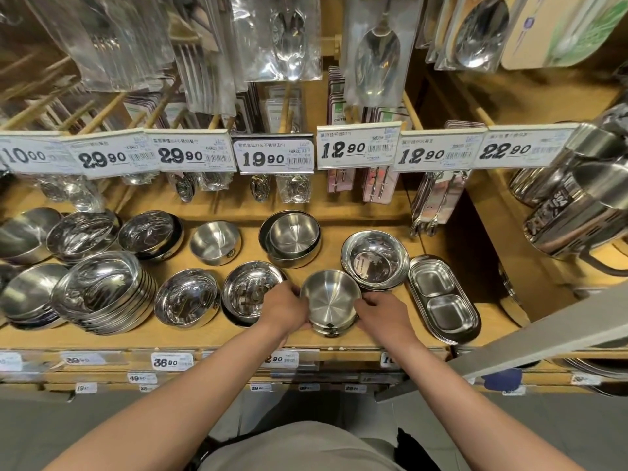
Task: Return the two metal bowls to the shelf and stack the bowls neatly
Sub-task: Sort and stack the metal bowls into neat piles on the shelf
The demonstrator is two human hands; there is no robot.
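A small brushed metal bowl (pixel 328 297) sits on top of at least one like bowl, forming a short stack near the front edge of the wooden shelf (pixel 373 338). My left hand (pixel 283 309) grips the stack's left side with curled fingers. My right hand (pixel 380 312) holds its right side, fingertips on the rim. The lower bowl shows only as rims under the top one. A single similar bowl (pixel 214 243) and a nested pair (pixel 291 237) stand farther back.
Shiny bowl stacks flank the spot: one (pixel 249 290) just left, one (pixel 375 260) behind right. A two-compartment steel dish (pixel 441 299) lies at the right. Price tags and hanging packed spoons overhang the shelf's back. Steel mugs (pixel 577 212) stand far right.
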